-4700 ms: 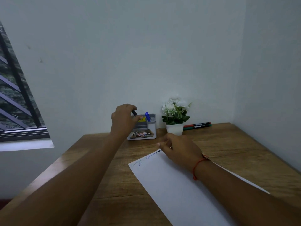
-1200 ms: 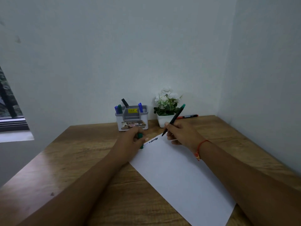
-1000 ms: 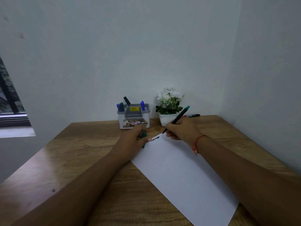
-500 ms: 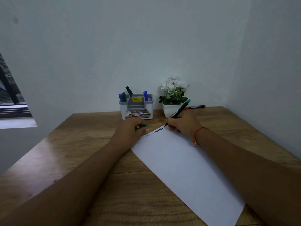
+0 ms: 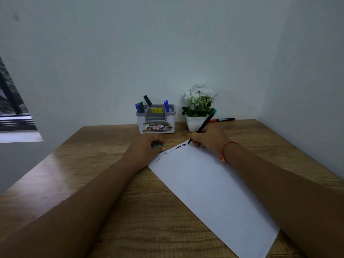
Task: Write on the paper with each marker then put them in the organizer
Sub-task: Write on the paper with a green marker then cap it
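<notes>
A white sheet of paper (image 5: 208, 190) lies slanted on the wooden desk, with a line of writing along its far edge. My right hand (image 5: 208, 139) grips a black marker with a green end (image 5: 205, 123), its tip touching the paper's far corner. My left hand (image 5: 147, 146) rests on the paper's left corner, closed on the green marker cap (image 5: 157, 145). The white and grey organizer (image 5: 156, 119) stands behind my left hand with several markers upright in it. A red marker (image 5: 222, 119) lies at the back, behind the flower pot.
A small white pot of white flowers (image 5: 199, 108) stands right of the organizer, close behind my right hand. Walls close the desk (image 5: 93, 164) at the back and right. A window is at the far left.
4.7 s ago my left hand was at the organizer and my right hand lay flat on the paper. Since then my right hand holds the green-ended marker, writing rightward along the line; my left hand holds the cap.
</notes>
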Motion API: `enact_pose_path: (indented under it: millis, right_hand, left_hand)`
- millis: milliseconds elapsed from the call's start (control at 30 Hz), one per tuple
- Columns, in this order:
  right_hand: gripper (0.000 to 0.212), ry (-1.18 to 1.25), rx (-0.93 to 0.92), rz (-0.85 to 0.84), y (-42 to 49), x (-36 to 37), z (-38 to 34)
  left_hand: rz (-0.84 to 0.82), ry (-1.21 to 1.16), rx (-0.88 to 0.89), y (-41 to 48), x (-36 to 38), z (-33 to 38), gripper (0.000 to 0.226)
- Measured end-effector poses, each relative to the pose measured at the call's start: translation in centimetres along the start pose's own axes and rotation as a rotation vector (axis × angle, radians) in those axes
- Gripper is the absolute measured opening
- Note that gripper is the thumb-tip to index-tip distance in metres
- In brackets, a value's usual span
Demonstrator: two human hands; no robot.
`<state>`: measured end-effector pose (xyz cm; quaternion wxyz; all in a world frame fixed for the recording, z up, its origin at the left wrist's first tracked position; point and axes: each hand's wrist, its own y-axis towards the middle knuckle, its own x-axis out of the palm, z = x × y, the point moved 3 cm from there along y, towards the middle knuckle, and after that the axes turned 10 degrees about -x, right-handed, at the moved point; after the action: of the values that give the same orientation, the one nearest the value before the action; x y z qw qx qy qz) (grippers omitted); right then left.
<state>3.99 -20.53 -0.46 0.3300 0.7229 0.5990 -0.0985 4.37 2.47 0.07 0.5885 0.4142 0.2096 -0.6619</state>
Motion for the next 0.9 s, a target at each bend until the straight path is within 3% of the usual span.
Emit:
enact_pose_path:
  millis: [900]
  right_hand:
    - [0.027, -0.045, 0.01, 0.028, 0.52, 0.02, 0.59]
  left_hand:
    - [0.012, -0.013, 0.014, 0.37, 0.1, -0.64, 0.013]
